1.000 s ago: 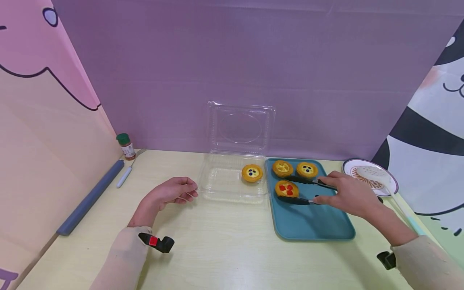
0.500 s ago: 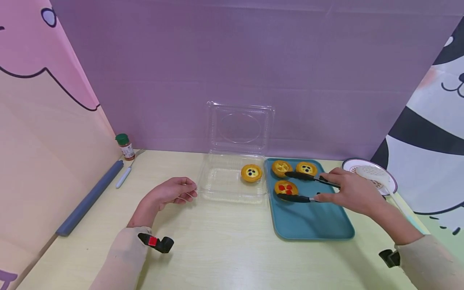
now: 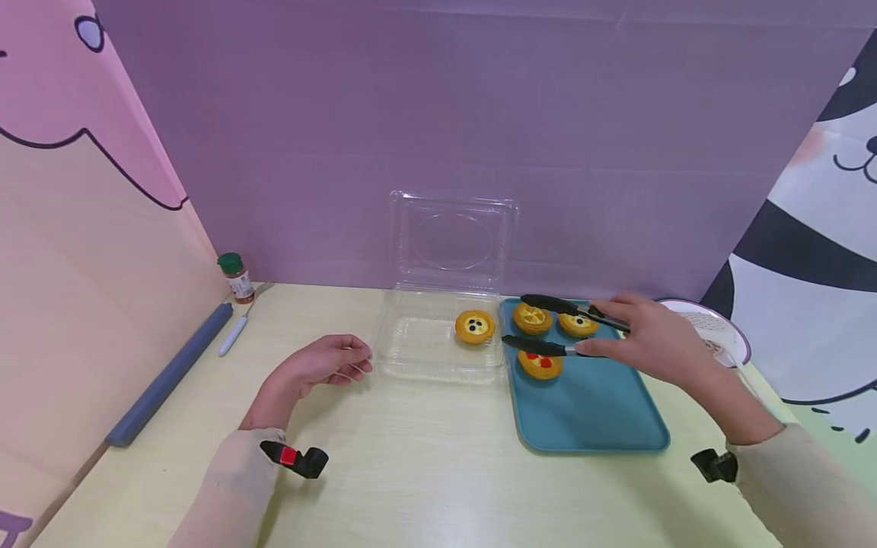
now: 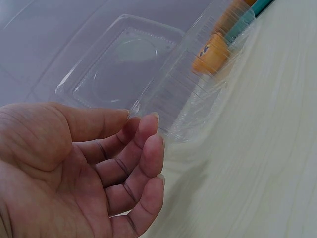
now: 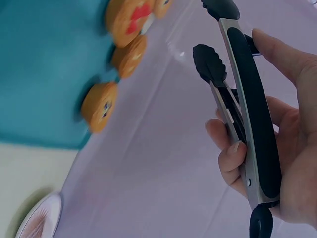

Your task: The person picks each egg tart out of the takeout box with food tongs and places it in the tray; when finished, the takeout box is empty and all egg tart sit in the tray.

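Note:
My left hand (image 3: 322, 361) pinches the left edge of a clear plastic clamshell container (image 3: 411, 335) between thumb and forefinger; its lid (image 3: 455, 236) stands raised. Inside, at the right, sits a tart with dark berries (image 3: 475, 327). My right hand (image 3: 654, 339) grips black-and-steel tongs (image 5: 255, 109), whose jaws are spread apart with nothing between them. They hover over a teal tray (image 3: 596, 426), overlapping its tarts in the head view. On that tray are a red-topped tart (image 3: 543, 369), a tart with pale yellow topping (image 3: 530, 323) and another dark-berry tart (image 3: 574, 327).
Right of the tray, a patterned plate (image 3: 741, 342) bears a white slotted utensil (image 3: 709, 326). Far left stand a green-capped jar (image 3: 237, 278), a white-handled utensil (image 3: 234, 336) and a long blue bar (image 3: 171, 377). A purple backdrop (image 3: 308, 152) rises behind the table.
The tongs have lifted away from the red-topped tart and moved up and slightly left, jaws still spread. That tart stays on the tray. My left hand has not moved.

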{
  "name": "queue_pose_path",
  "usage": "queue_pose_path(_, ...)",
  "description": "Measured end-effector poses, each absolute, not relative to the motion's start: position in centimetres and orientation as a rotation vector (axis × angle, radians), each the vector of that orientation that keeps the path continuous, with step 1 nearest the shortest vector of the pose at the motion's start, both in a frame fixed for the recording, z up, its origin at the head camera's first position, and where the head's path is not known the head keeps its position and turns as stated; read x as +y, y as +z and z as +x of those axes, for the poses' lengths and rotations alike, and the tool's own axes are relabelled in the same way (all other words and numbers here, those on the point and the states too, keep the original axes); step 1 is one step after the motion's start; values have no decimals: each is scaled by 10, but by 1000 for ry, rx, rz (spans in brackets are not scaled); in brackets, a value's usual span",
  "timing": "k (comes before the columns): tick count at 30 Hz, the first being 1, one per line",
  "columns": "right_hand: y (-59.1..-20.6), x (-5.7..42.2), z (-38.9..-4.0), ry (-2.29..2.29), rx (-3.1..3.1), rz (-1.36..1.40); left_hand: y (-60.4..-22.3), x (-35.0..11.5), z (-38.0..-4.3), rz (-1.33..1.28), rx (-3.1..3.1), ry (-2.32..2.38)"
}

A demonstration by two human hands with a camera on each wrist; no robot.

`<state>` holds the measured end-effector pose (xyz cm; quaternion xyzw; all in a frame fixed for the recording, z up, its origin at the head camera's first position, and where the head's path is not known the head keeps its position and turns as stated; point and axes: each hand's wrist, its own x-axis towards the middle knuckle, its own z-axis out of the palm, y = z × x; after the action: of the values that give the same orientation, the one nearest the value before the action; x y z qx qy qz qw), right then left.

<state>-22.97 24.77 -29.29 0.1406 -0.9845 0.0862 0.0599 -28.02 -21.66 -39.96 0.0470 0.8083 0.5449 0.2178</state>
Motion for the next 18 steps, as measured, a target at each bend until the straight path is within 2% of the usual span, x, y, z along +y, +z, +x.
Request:
queue_pose_path(11,-288,180,-251,118,-3004,480,-401,-218,-279,130,2236,1525)
queue_pose_path(18,-294,144,-265,-11,-3097,366,-399,-216,-278,151,2246,1515)
